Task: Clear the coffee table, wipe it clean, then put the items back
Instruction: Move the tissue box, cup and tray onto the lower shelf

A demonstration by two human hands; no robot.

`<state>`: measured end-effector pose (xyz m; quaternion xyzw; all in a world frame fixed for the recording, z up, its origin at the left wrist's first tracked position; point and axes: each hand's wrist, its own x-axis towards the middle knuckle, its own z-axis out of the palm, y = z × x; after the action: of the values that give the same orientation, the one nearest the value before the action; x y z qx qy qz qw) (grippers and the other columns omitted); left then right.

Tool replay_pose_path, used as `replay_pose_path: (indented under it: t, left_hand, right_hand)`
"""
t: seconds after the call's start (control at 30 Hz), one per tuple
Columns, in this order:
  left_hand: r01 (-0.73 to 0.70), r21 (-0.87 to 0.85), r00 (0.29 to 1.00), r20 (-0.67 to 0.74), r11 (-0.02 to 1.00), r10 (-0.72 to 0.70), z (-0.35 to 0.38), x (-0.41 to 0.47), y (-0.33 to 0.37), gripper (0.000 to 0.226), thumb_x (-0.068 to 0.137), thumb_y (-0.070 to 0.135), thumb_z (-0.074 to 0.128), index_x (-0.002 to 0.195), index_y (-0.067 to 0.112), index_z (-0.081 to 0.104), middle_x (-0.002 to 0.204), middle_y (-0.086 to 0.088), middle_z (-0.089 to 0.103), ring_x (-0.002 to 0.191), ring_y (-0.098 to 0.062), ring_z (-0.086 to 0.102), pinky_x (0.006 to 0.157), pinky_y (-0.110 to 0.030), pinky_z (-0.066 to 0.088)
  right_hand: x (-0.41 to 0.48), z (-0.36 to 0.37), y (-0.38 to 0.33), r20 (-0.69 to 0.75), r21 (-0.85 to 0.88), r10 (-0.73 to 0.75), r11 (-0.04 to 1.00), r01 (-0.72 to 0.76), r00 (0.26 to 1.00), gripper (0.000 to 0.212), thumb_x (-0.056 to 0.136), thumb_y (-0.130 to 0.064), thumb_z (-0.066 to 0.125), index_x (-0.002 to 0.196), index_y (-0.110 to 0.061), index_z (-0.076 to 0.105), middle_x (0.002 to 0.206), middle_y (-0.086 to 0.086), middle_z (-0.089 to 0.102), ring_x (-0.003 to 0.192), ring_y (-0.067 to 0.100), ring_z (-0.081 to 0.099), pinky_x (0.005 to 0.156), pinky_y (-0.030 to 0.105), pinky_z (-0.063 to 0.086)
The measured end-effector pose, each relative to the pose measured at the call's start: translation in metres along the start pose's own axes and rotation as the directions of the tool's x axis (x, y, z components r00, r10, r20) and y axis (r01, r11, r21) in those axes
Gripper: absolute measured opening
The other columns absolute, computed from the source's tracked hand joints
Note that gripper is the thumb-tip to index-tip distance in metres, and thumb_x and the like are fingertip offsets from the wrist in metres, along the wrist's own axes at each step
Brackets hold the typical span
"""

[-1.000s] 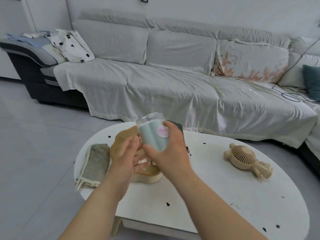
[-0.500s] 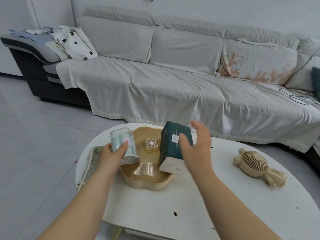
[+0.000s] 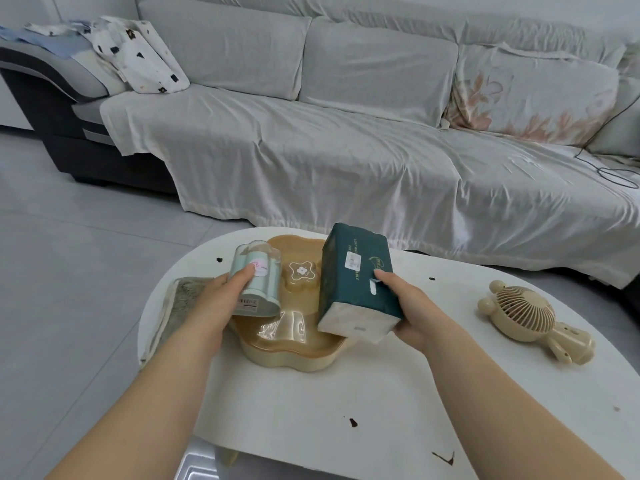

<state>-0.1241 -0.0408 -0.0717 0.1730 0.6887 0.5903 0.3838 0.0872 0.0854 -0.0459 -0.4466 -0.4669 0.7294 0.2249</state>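
My left hand [image 3: 214, 306] grips a clear, pale-green cylinder container [image 3: 258, 277], tilted above the left side of a tan flower-shaped tray [image 3: 294, 344]. My right hand [image 3: 412, 313] holds a dark green tissue pack [image 3: 356, 285] from its right side, lifted and tilted over the tray's right part. The tray sits on the white oval coffee table [image 3: 346, 393], which carries several dark spots. A grey-green cloth [image 3: 176, 306] lies at the table's left edge, partly hidden by my left arm. A beige bear-shaped handheld fan [image 3: 533, 317] lies on the right.
A long sofa [image 3: 346, 143] under a pale sheet runs behind the table, with cushions and a patterned cloth [image 3: 138, 57] on its left end. A black cable [image 3: 609, 168] trails on the sofa's right. Grey tiled floor [image 3: 69, 271] spreads to the left.
The cylinder passed from my right hand to my left. My right hand then reached to the tissue pack and closed on it, lifting it off the tray.
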Motion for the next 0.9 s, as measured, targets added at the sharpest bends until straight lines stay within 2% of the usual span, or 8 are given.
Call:
replay_pose_path:
  t: [0.07,0.13,0.23,0.33,0.47,0.57,0.77,0.9]
  left_hand:
    - [0.024,-0.006,1.0,0.008,1.0,-0.024,0.001,0.003,-0.001,0.022,0.077,0.043,0.056,0.083,0.023,0.063,0.087,-0.004,0.068,0.086,-0.022,0.061,0.08,-0.034,0.044]
    - [0.045,-0.026,0.999,-0.009,0.999,-0.045,0.003,0.004,-0.001,0.02,0.077,0.042,0.054,0.075,0.024,0.062,0.079,-0.003,0.067,0.078,-0.019,0.06,0.069,-0.029,0.043]
    - [0.062,-0.059,0.998,-0.023,0.996,-0.063,0.006,0.005,-0.001,0.023,0.077,0.039,0.049,0.072,0.022,0.063,0.069,-0.003,0.065,0.067,-0.017,0.057,0.058,-0.027,0.039]
    - [0.056,-0.081,0.998,-0.032,0.995,-0.058,0.008,0.004,-0.001,0.022,0.079,0.036,0.048,0.069,0.022,0.062,0.065,-0.001,0.064,0.064,-0.016,0.056,0.057,-0.027,0.037]
    - [-0.026,-0.08,0.999,0.04,0.996,0.029,0.009,0.005,-0.002,0.024,0.083,0.038,0.048,0.095,0.024,0.063,0.082,0.001,0.067,0.076,-0.014,0.06,0.062,-0.025,0.04]
    - [-0.075,-0.082,0.996,0.048,0.994,0.079,0.012,0.0,-0.003,0.033,0.083,0.037,0.051,0.114,0.027,0.053,0.098,0.002,0.066,0.085,-0.013,0.06,0.062,-0.025,0.04]
    - [-0.13,-0.055,0.99,0.054,0.99,0.133,0.017,-0.028,0.008,0.04,0.079,0.04,0.056,0.117,0.038,0.044,0.1,0.013,0.06,0.078,0.0,0.056,0.058,-0.022,0.035]
    - [-0.169,-0.018,0.976,0.134,0.986,0.169,0.009,-0.071,0.019,0.037,0.072,0.045,0.06,0.105,0.048,0.044,0.109,0.011,0.059,0.089,-0.007,0.058,0.068,-0.03,0.041]
  right_hand:
    - [0.004,0.0,0.0,0.035,0.04,0.009,0.999,-0.01,0.999,0.012,0.088,-0.028,0.052,0.096,-0.02,0.059,0.074,-0.005,0.075,0.067,0.011,0.069,0.063,0.026,0.053]
    - [0.006,0.001,0.0,0.067,0.074,0.02,0.997,-0.025,0.998,0.013,0.088,-0.029,0.052,0.097,-0.021,0.058,0.07,-0.005,0.076,0.061,0.01,0.071,0.057,0.023,0.055]
    - [0.01,0.001,0.001,0.101,0.131,0.059,0.989,-0.072,0.993,0.014,0.087,-0.031,0.052,0.091,-0.021,0.061,0.068,-0.003,0.076,0.059,0.012,0.071,0.05,0.02,0.056]
    - [0.014,-0.001,0.003,0.124,0.169,0.076,0.981,-0.097,0.989,0.016,0.085,-0.034,0.053,0.087,-0.021,0.063,0.068,-0.001,0.076,0.058,0.013,0.072,0.05,0.021,0.056]
    - [0.017,0.0,0.006,0.146,0.196,0.048,0.978,-0.076,0.988,0.016,0.085,-0.033,0.054,0.088,-0.02,0.063,0.069,0.0,0.076,0.059,0.014,0.072,0.051,0.024,0.057]
    - [0.015,-0.005,0.007,0.15,0.217,0.028,0.974,-0.06,0.988,0.016,0.086,-0.032,0.053,0.087,-0.02,0.063,0.068,0.0,0.076,0.058,0.015,0.072,0.05,0.024,0.057]
    - [-0.017,-0.022,0.006,0.13,0.251,-0.047,0.968,0.013,0.99,0.017,0.085,-0.032,0.052,0.088,-0.019,0.063,0.069,0.001,0.076,0.058,0.015,0.071,0.051,0.025,0.057]
    - [-0.069,-0.032,0.004,0.159,0.266,-0.132,0.96,0.086,0.979,0.021,0.069,-0.032,0.06,0.084,-0.019,0.066,0.071,0.0,0.076,0.061,0.014,0.072,0.052,0.025,0.058]
